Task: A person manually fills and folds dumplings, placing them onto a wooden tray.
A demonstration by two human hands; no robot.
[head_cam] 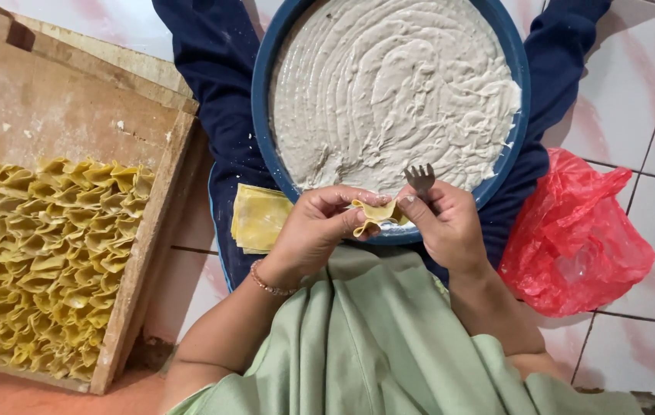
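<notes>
While both hands pinch it, yellow dumpling wrapper (373,215) — ruffled, folded — right hand (446,227) also gripping fork (419,180), left hand (316,230).

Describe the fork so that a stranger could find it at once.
Find the blue basin of pale paste. At its near rim both hands fold a yellow wrapper. The fork rises from the right hand, the only metal thing here.
</notes>
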